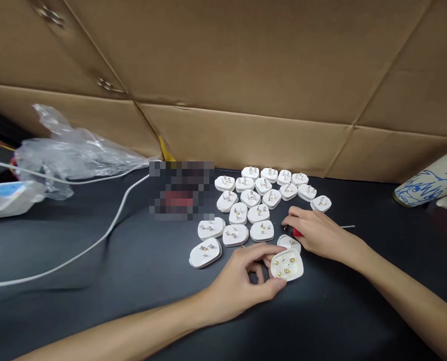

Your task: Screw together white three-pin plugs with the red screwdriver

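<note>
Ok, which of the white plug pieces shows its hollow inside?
The piece held in the left hand: its open side, with brass-coloured contacts inside, faces the camera, while the other plug pieces lie with metal prongs up.

head-worn view, looking forward and down, hands (259,273) fairly near, both forearms entering from below

Workshop-like assembly bench, black tabletop (151,265), cardboard backing (246,75), white plug parts (235,234)
</note>
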A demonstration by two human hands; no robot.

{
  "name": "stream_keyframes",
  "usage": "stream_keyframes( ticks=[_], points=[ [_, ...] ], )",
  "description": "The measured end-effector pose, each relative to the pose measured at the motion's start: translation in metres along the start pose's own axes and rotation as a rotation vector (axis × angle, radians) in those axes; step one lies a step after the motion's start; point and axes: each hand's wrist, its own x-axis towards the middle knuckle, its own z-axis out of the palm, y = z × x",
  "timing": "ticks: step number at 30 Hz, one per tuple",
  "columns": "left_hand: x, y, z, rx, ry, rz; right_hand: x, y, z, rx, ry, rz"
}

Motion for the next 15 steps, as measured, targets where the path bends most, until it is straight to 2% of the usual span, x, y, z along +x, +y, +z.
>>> stream_keyframes(
  ticks=[3,10,15],
  points=[
    [0.001,0.000,0.000,-0.018,0.035,-0.050,0.000,0.000,-0.002,-0.015,-0.012,0.005],
    [0.006,-0.003,-0.004,-0.063,-0.008,-0.117,0.002,0.006,0.001,0.058,0.024,0.026],
    [0.008,-0.007,-0.007,-0.110,-0.037,-0.182,-0.004,0.010,-0.020,0.241,0.097,-0.018]
  ],
)
